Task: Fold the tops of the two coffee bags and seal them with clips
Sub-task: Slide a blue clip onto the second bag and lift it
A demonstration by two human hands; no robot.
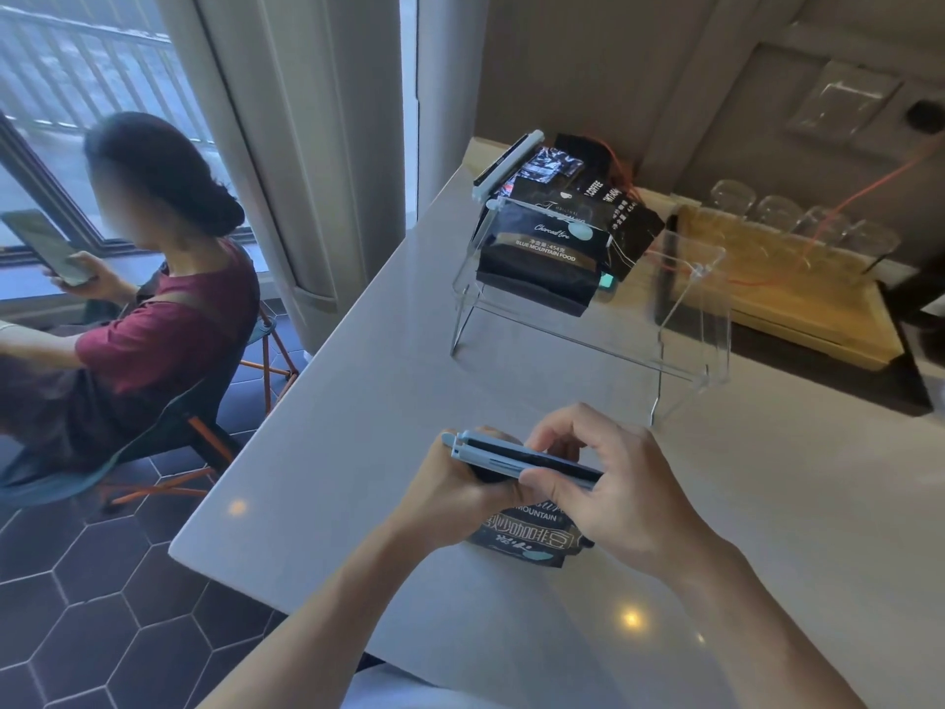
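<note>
So you had the near coffee bag [521, 542] standing on the white counter [358, 381] right in front of you, with the long pale-blue clip [516, 460] laid across its folded top. Your left hand [450, 496] was curled around the hinge end of the bag top and your right hand [608, 483] was pinching the other end of the clip, thumb under and fingers over. My guess is you braced both ends so the fold couldn't spring open while you pressed the clip closed. Whether it had actually latched, I couldn't tell, since your right fingers covered that end. The fold itself was hidden under your hands too. The other coffee bag [542, 258] sat well apart in the clear acrylic rack [685, 319], apparently already wearing a clip [506, 163] up top, though motion blur made that part mushy.
</note>
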